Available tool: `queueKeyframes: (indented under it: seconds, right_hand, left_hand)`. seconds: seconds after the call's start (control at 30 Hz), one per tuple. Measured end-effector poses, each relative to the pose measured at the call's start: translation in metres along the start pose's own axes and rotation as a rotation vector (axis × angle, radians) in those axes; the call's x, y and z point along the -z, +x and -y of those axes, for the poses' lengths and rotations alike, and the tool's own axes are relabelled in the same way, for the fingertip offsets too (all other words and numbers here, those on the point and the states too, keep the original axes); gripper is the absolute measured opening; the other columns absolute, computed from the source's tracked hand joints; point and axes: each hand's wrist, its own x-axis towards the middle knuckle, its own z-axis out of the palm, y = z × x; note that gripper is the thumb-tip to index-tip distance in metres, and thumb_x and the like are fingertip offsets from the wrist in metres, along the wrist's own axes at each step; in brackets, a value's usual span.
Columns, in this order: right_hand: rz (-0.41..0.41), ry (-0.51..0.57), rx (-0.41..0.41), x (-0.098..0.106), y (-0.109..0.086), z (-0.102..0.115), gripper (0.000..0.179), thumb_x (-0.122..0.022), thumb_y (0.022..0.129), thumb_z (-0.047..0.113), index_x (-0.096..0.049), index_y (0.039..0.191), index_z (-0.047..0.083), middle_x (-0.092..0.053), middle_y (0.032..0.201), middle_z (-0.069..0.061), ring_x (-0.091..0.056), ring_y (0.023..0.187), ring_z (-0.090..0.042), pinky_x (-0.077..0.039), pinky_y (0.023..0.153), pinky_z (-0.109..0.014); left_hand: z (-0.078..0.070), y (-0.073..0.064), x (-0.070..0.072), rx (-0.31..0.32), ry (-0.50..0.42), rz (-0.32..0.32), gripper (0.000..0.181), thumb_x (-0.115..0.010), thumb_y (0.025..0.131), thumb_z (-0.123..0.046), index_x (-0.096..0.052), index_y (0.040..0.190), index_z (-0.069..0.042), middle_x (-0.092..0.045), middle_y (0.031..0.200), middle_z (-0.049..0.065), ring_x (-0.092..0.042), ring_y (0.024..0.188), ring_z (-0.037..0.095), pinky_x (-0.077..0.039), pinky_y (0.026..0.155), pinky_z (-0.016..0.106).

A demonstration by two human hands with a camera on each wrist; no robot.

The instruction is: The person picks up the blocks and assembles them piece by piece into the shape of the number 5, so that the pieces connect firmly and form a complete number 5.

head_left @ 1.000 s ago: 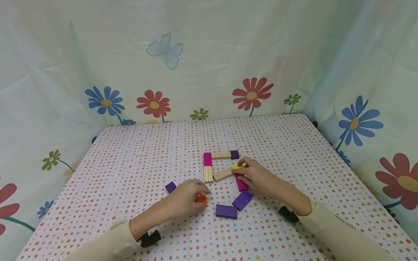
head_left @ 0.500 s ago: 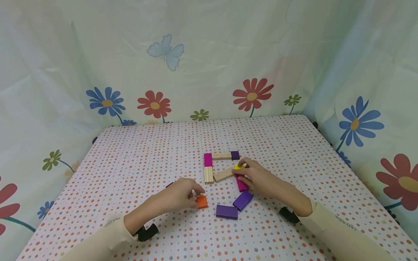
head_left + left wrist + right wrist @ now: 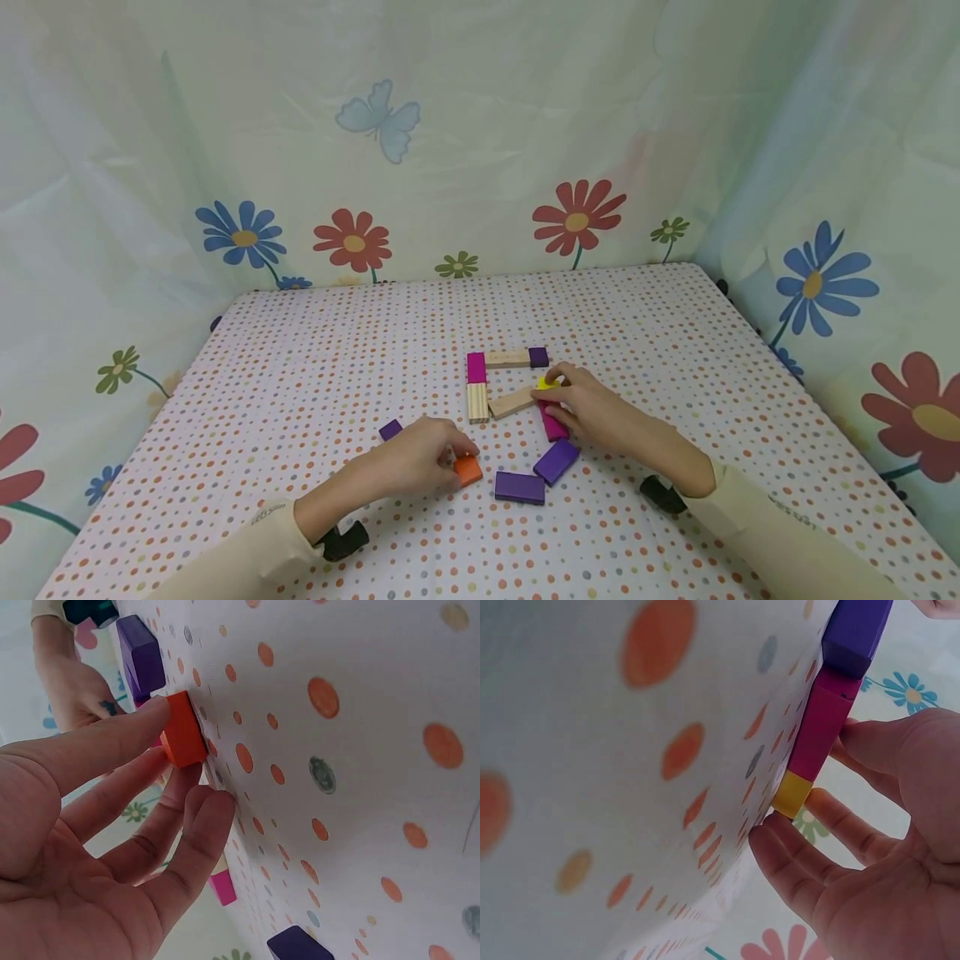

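My left hand [image 3: 420, 457] pinches a small orange wooden block [image 3: 468, 471] near the front of the table. In the left wrist view its thumb is on one side of the orange block [image 3: 184, 733] and its fingertips are at the other. My right hand [image 3: 592, 408] is at the end of a row of blocks. Its fingertips are at the yellow block [image 3: 793, 795], while the thumb touches the side of the magenta block [image 3: 821, 727] joined to it. A purple block [image 3: 856, 637] lies against the magenta one's other end. Beside it is another purple block [image 3: 520, 488].
A plain wood block [image 3: 512, 403] slants left from the yellow one to an upright line of a plain block [image 3: 477, 403] and a magenta block [image 3: 476, 367]. Behind lie a plain block [image 3: 507, 359] and a dark purple block [image 3: 538, 357]. A loose purple block [image 3: 390, 430] lies left.
My left hand drew back from the orange block, then closed its fingers on it again; the block now lies slightly turned and further right. My right hand stays in place.
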Motion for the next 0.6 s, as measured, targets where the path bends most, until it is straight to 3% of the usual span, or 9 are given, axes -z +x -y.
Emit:
queueKeyframes:
  seconds: [0.3, 0.6]
  right_hand:
    - [0.010, 0.003, -0.010, -0.0002, 0.0007, 0.0001, 0.031, -0.070, 0.102, 0.009, -0.076, 0.132, 0.009, -0.059, 0.131, -0.016, -0.059, 0.111, -0.027, -0.055, 0.087, -0.038]
    - [0.014, 0.010, -0.023, -0.0001, 0.0013, 0.0004, 0.031, -0.070, 0.102, 0.010, -0.076, 0.132, 0.009, -0.059, 0.132, -0.017, -0.059, 0.113, -0.027, -0.055, 0.088, -0.038]
  left_hand:
    - [-0.0010, 0.0033, -0.0044, -0.009, -0.003, 0.017, 0.039, -0.083, 0.087, -0.007, -0.078, 0.126, -0.009, -0.075, 0.113, 0.001, -0.059, 0.083, 0.006, -0.051, 0.071, 0.020]
    - [-0.0043, 0.0070, -0.0077, -0.035, 0.036, 0.001, 0.036, -0.083, 0.087, -0.008, -0.080, 0.122, -0.010, -0.073, 0.103, -0.002, -0.054, 0.077, 0.006, -0.045, 0.068, 0.019]
